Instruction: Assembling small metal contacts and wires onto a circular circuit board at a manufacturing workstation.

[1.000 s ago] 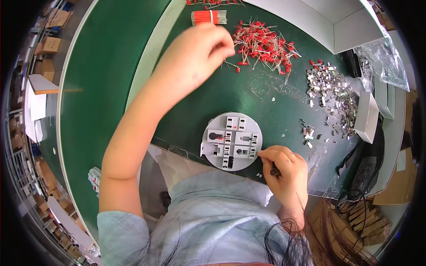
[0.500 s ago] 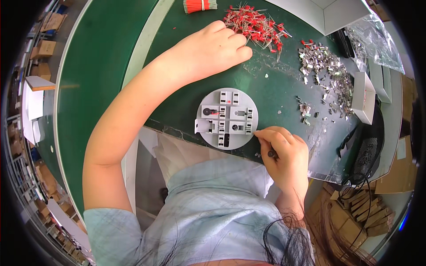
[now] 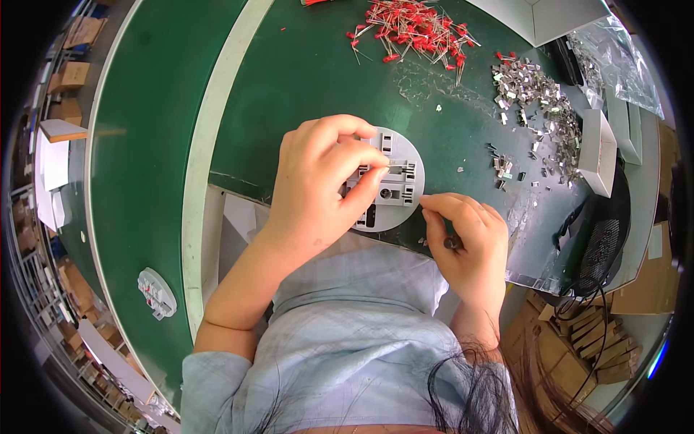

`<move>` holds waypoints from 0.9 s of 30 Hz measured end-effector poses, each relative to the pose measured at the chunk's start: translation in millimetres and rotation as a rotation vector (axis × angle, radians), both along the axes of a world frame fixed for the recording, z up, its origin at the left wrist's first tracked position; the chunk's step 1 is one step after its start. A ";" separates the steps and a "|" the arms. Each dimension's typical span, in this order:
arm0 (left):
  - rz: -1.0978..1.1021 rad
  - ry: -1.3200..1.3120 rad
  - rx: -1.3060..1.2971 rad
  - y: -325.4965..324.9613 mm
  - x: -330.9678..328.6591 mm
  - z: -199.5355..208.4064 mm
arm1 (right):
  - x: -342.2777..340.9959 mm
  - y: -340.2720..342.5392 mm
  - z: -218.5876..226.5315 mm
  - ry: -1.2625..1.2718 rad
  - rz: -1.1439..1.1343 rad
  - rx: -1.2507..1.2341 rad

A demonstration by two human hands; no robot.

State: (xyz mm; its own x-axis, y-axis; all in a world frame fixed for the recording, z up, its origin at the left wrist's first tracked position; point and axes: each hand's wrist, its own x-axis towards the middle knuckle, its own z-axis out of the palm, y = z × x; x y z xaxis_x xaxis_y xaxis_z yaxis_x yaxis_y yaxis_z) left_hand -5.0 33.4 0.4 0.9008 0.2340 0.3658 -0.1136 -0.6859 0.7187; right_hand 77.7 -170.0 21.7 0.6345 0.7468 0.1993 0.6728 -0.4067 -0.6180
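Observation:
A round light-grey plastic base [image 3: 394, 218] with raised clips and slots lies near the front edge of the green bench. My left hand [image 3: 322, 173] covers its left half. Thumb and forefinger are pinched over the base on an LED; only thin metal leads show at the fingertips, and its head is hidden. My right hand [image 3: 470, 239] rests at the base's right side, with its fingertips close to the rim. It is curled round a dark, round-ended tool [image 3: 453, 243], most of which the palm hides.
A pile of red LEDs [image 3: 419, 32] lies at the far side. Small metal clips [image 3: 535, 101] are scattered to the right, beside a white box [image 3: 596, 155]. Another grey base [image 3: 157, 293] sits on the left green surface, beyond a pale raised strip [image 3: 217, 108].
My left hand has come back from the LED pile to the round base and is now pinched above it. My right hand has stayed nearly in place with the tool.

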 end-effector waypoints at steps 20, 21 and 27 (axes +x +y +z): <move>0.035 0.159 0.142 -3.6 2.7 6.5 | 11.9 0.9 -1.3 -0.069 -0.021 0.019; 0.038 0.159 0.118 -3.4 2.1 5.7 | 13.1 2.0 -1.2 -0.070 -0.016 0.018; 0.029 0.185 0.093 -1.4 0.9 8.9 | 18.0 4.3 -2.6 -0.080 0.008 0.022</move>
